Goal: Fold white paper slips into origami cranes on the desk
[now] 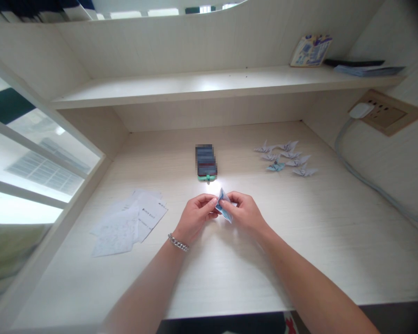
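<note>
Both hands meet over the middle of the desk around a small folded piece of blue-and-white paper (225, 212). My left hand (198, 211) pinches its left edge between thumb and fingers. On the other side, my right hand (245, 211) grips the paper with the thumb pressed on its face. The paper has a pointed top and a pointed lower corner; its far side is hidden by the fingers. Several folded paper cranes (297, 161) stand at the back right, one of them a bluish paper crane (276, 166).
Loose printed paper sheets (116, 229) overlap at the left. A phone (206, 160) with a blurred screen and green lower edge lies beyond my hands. A grey cable (362, 178) runs down the right from a wall socket (392, 112). A shelf (195, 86) spans the back.
</note>
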Demonstrator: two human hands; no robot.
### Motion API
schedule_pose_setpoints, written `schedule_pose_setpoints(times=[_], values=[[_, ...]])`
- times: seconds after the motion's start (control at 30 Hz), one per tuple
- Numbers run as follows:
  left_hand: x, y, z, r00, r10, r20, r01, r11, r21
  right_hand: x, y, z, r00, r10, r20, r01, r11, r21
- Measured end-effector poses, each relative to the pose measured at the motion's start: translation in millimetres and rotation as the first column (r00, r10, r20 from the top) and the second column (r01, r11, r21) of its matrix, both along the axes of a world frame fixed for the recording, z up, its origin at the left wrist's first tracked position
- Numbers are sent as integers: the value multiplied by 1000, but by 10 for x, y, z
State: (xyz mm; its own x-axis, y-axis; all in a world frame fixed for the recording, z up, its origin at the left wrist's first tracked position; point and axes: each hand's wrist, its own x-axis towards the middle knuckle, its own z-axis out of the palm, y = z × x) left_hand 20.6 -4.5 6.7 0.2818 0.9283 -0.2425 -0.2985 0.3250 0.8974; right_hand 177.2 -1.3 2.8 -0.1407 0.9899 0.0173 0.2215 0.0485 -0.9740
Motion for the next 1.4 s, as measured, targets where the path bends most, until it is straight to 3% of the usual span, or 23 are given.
schedule_pose_setpoints(times=[0.17,0.37,0.57,0.77,1.0,1.27,1.4], values=[[8,4,-44,999,16,-51,-14,999,39,-4,-22,22,993,-17,118,12,999,42],[-43,33,-51,972,56,-228,-17,985,170,-3,-32,11,978,-23,205,7,997,80],[-53,12,-70,901,127,-416,17,945,326,-18,-59,7,929,-21,371,-26,992,121],[-70,13,-104,817,209,-537,14,925,380,-60,-90,40,857,-35,514,-52,987,154],[-108,41,-88,823,166,-544,59,927,371,-61,-91,26,843,-8,539,-80,987,140],[-118,31,-96,729,255,-635,52,905,422,-66,-104,14,838,5,546,-107,982,155],[-127,46,-100,759,265,-595,22,902,431,-60,-98,38,859,39,511,-116,986,118]])
